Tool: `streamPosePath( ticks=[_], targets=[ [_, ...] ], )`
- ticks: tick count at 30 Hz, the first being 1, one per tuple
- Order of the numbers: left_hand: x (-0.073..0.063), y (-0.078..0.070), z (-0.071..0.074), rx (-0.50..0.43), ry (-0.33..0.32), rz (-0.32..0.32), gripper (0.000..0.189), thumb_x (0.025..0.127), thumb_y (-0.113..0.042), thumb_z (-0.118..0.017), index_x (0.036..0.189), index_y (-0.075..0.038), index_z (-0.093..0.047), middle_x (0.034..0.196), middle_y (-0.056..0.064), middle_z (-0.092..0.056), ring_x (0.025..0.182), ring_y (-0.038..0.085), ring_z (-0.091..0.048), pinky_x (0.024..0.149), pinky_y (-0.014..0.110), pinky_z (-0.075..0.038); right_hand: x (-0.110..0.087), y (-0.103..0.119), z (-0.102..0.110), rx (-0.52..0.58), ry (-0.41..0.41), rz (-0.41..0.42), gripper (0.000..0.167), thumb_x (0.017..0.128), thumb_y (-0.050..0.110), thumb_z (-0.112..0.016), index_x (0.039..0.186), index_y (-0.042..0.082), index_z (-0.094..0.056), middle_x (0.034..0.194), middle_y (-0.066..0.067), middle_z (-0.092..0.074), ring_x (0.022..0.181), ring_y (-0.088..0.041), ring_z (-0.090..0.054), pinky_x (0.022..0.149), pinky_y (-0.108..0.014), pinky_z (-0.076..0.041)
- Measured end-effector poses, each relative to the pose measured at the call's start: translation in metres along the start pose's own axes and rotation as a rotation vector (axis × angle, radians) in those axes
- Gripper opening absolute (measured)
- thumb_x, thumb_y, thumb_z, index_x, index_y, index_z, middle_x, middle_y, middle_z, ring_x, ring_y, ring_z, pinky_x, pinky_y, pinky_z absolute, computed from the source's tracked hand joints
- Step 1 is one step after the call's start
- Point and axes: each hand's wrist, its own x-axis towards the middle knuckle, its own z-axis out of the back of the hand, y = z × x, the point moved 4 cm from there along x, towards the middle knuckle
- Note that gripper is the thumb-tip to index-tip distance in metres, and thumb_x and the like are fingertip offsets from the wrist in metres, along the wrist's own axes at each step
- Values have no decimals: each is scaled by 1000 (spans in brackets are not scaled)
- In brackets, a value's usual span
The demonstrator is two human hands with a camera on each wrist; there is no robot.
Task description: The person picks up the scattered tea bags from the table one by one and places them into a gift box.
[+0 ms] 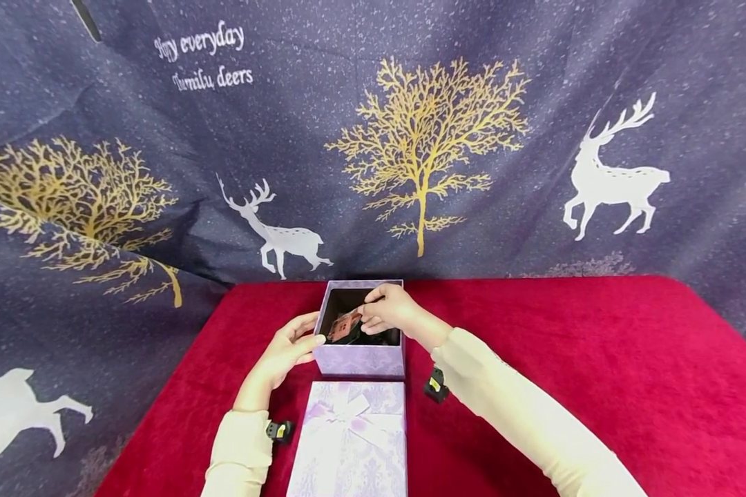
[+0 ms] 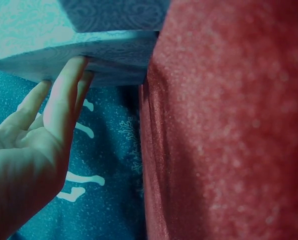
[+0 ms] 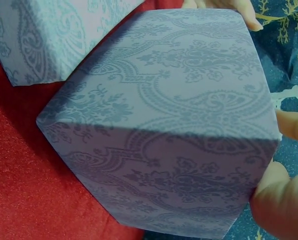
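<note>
A lavender patterned gift box (image 1: 360,360) stands without its lid on the red cloth, its inside dark. My right hand (image 1: 388,308) reaches over the right wall and pinches the edge of a small flat packet (image 1: 345,327), reddish-orange and dark with a glossy face, tilted inside the box. What the packet contains is too small to tell. At the box's left side, my left hand (image 1: 289,348) rests its fingers on the outer wall, its thumb by the near left corner. In the left wrist view its extended fingers (image 2: 64,100) touch the box wall.
In front of the box lies a lavender lid (image 1: 354,462) with a pale ribbon bow. Red cloth (image 1: 553,345) covers the table. Behind it hangs a dark blue curtain (image 1: 485,228) printed with deer and golden trees. Other dark contents low in the box are unclear.
</note>
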Motion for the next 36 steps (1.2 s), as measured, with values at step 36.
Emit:
streamPosePath(
  ticks=[36],
  targets=[
    [8,-79,3,362,-197,-316,49,86,-12,-69,129,4,-50,134,25,-51,123,40,-49,102,54,-39,-39,29,53,-553,-211,437,28,86,13,-65,109,-1,-60,101,-19,-69,89,-29,-66,79,-36,-51]
  ],
)
